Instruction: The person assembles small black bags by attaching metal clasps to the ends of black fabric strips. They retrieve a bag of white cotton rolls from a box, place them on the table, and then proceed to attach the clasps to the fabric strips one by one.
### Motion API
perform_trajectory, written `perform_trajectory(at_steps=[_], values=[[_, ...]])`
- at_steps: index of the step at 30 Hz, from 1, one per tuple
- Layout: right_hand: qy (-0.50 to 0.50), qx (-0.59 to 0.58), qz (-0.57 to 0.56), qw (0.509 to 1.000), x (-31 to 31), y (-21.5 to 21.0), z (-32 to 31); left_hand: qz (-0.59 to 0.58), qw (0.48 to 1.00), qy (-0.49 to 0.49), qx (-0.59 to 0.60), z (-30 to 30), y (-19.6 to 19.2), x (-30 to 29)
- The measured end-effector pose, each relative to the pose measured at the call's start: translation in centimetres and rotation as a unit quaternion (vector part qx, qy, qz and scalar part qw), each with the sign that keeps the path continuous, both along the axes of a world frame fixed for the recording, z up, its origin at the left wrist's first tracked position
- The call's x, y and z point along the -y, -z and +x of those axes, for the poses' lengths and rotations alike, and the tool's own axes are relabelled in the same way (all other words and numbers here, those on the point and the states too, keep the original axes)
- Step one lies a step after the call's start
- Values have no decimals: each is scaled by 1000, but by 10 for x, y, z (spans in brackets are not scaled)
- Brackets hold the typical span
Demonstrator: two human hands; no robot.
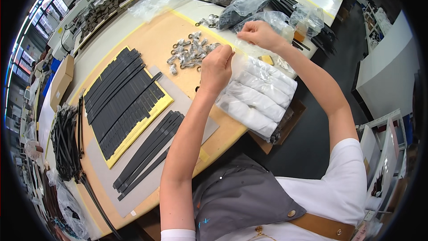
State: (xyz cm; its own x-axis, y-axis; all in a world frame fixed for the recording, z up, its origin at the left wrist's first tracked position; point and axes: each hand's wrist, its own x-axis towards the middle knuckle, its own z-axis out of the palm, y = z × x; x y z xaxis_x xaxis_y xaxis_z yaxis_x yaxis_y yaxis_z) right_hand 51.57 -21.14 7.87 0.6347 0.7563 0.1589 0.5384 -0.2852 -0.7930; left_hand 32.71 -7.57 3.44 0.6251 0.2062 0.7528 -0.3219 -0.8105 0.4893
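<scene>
Pinching the near upper edge of a clear bag (256,96) with the left hand (215,68), fingers curled nearly shut on the thin plastic. Gripping the far edge of that bag with the right hand (261,33), fingers closed tight on it, thumb side hidden. Pulling the mouth of the bag taut between the two hands, opening pointing toward the table's far side. Lying on the table's (147,40) right edge, the bag, long axis running from the hands down toward the body, bottom end overhanging the edge. Showing white rolls (254,100) stacked crosswise inside the bag. Lying just left of the bag, a heap of metal clasps (189,51). Resting farther left of the bag, black straps (120,100) on a yellow board (147,122), more straps (149,149) on a grey sheet (102,169). Piling up beyond the bag, further clear bags (249,0) of dark parts.
</scene>
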Motion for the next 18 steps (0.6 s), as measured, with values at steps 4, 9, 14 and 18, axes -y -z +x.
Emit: perform_trajectory(at_steps=[4,9,14,18], values=[[153,165,5,974,51,8,51,-7,1000,16,13,-6,1,-5],[95,352,25,931,54,-23,-37,-243,967,-42,-56,-11,20,-24],[-59,525,39,848,97,9,-89,-263,962,-54,-50,-2,31,-33],[-88,372,-27,924,123,66,-132,-283,956,-48,-60,5,30,-33]])
